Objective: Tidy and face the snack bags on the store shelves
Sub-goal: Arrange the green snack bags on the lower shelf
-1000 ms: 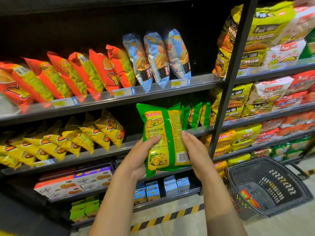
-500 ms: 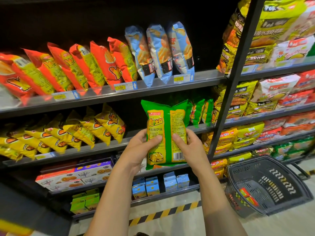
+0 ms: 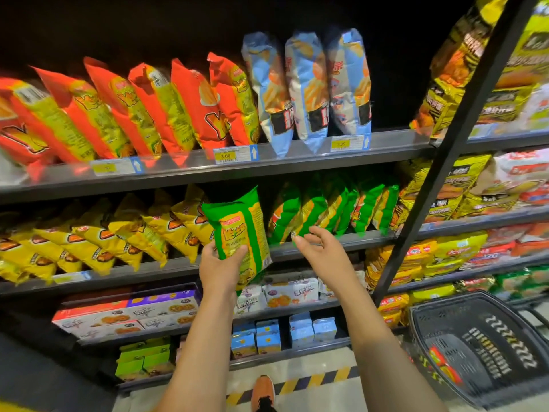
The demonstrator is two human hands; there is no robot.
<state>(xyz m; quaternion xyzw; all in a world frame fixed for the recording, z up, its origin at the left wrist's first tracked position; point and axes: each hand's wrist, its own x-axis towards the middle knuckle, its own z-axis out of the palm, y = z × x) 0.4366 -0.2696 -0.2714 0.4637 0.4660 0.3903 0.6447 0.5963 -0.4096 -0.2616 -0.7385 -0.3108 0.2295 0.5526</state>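
My left hand [image 3: 219, 269] had its grip closed round the green bag [image 3: 240, 233], held upright before the shelf gap; my right hand [image 3: 319, 248] reached open-fingered, empty, toward the green row [image 3: 335, 209] to clear space.

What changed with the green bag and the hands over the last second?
The right hand let go of the green bag and reached right to the green bags on the shelf. The left hand now holds the bag alone, carried up and left toward the gap beside the yellow bags. The shelved rows and the basket stayed put.
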